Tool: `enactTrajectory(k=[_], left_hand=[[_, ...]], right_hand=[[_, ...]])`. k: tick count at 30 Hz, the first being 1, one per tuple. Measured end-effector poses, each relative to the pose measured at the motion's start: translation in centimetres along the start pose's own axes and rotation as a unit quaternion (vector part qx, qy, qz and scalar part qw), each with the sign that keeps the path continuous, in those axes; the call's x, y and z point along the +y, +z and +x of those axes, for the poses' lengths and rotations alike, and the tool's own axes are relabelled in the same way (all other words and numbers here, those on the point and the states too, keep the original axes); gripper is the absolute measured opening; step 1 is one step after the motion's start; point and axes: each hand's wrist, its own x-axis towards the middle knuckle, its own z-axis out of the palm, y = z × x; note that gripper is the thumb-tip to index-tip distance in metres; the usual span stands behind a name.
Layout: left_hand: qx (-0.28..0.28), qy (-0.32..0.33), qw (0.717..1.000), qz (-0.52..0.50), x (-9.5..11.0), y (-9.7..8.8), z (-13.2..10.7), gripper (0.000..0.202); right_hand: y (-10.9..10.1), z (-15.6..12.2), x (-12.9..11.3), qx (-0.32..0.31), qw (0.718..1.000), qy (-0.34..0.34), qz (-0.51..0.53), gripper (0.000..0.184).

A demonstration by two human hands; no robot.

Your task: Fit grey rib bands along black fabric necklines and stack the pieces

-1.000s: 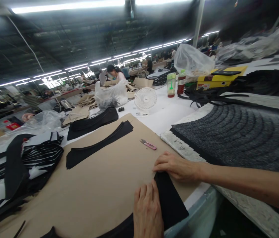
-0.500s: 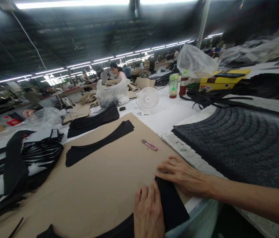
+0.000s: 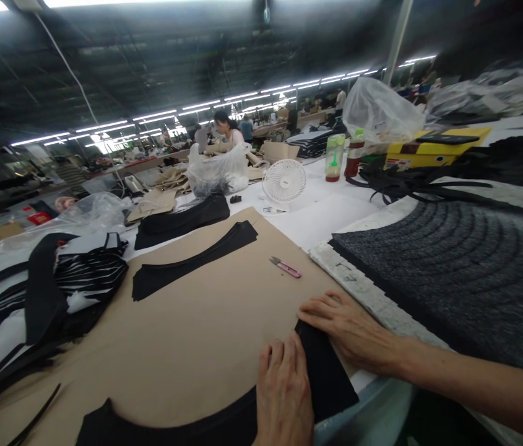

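A curved black fabric piece point(image 3: 330, 371) lies along the near edge of a brown board point(image 3: 187, 328). My left hand point(image 3: 284, 390) rests on it with the fingers bent and held together, their tips at its inner edge. Just beyond, my right hand point(image 3: 345, 328) pinches the upper corner of the same piece, fingertips pressed down at the edge. What lies under the fingertips is hidden. Pink-handled thread snips point(image 3: 285, 267) lie on the board past my right hand. Another stack of curved black pieces point(image 3: 196, 257) sits farther up the board.
To the right, overlapping dark grey fabric pieces point(image 3: 456, 279) cover a pale board. A white fan point(image 3: 284, 181), a green-lidded cup point(image 3: 334, 158) and a yellow box point(image 3: 428, 152) stand behind. Black strips and pieces point(image 3: 80, 279) are heaped at left. A person point(image 3: 228, 130) sits farther back.
The view has shifted a little, showing more of the black piece at the bottom. Both hands stay on it, with the fingertips barely moved.
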Motion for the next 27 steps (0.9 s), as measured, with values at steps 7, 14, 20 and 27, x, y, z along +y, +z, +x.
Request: enactTrajectory(k=[7, 14, 20, 27], left_hand=[[-0.06, -0.121, 0.977, -0.166, -1.2, -0.6, -0.5, 0.056], [-0.02, -0.209, 0.937, -0.279, -3.1, -2.0, -1.6, 0.038], [-0.015, -0.103, 0.982, -0.155, -1.5, -1.9, -3.0, 0.039], [0.073, -0.027, 0.997, 0.022, -0.6, -2.0, -2.9, 0.032]], right_hand=[[-0.7, 0.2, -1.5, 0.051, 0.998, 0.002, 0.026, 0.054], [-1.0, 0.5, -3.8, 0.022, 0.998, -0.026, 0.052, 0.054], [0.0, 0.4, -4.7, -0.025, 0.998, -0.057, 0.034, 0.05], [1.2, -0.1, -4.3, 0.015, 0.996, -0.082, -0.03, 0.054]])
